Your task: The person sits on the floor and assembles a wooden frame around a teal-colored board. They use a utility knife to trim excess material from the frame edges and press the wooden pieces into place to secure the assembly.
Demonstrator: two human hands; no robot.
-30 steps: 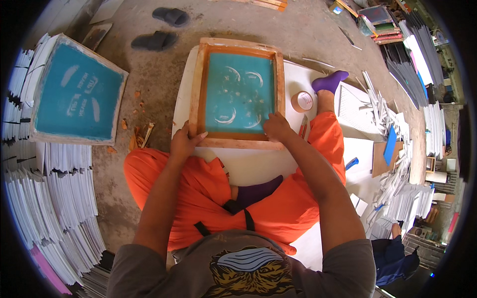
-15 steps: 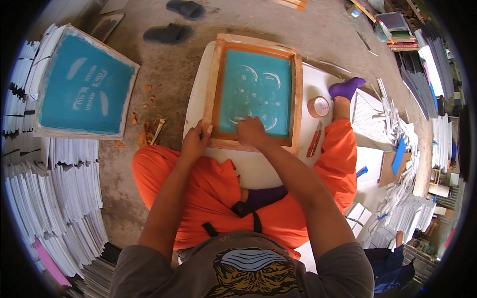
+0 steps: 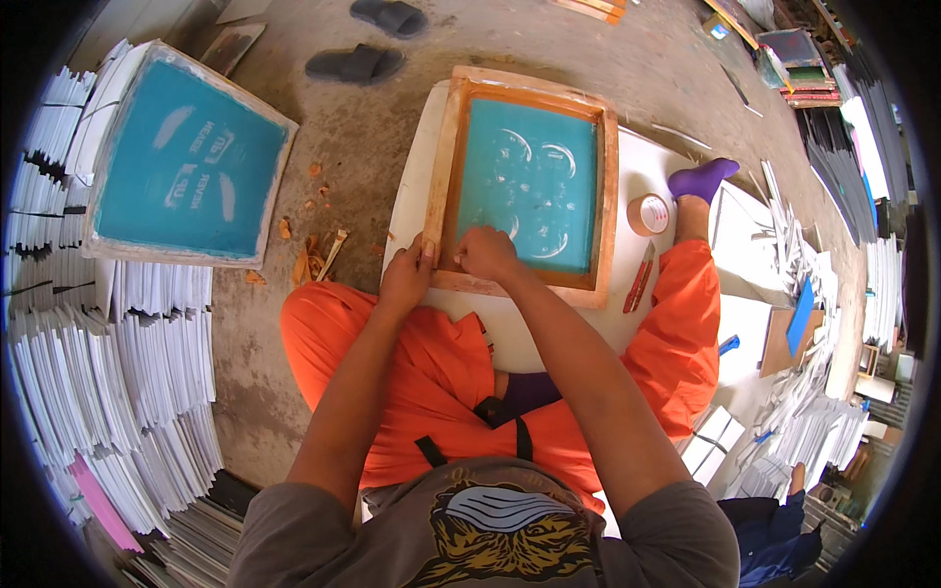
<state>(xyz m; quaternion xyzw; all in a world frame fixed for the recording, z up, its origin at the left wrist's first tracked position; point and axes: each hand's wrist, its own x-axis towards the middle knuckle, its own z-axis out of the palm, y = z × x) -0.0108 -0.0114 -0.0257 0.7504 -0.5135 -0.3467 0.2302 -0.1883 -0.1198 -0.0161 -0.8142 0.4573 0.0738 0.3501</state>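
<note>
A wooden screen-printing frame [image 3: 607, 196] with teal mesh [image 3: 539, 201] lies in front of me on a white board [image 3: 412, 186]. Pale curved marks show on the mesh. My left hand [image 3: 406, 278] grips the frame's near left corner, thumb on top of the wood. Just beside it, my right hand [image 3: 487, 253] is closed, its fingers bent down at the mesh's near left corner, against the inner edge. Whatever those fingers may hold is hidden. To the right of the frame lie a tape roll [image 3: 648, 215] and a red utility knife [image 3: 641, 278].
Another teal screen [image 3: 186, 230] rests on stacked white sheets [image 3: 167, 363] at the left. Orange scraps [image 3: 309, 260] and dark sandals [image 3: 355, 65] are on the floor. At the right are white offcuts [image 3: 784, 245], a blue-handled tool [image 3: 728, 344] and another person's dark clothing [image 3: 769, 539].
My right hand has slid left along the frame's near inner edge, closer to my left hand. The left hand keeps its grip. The whole view has shifted slightly.
</note>
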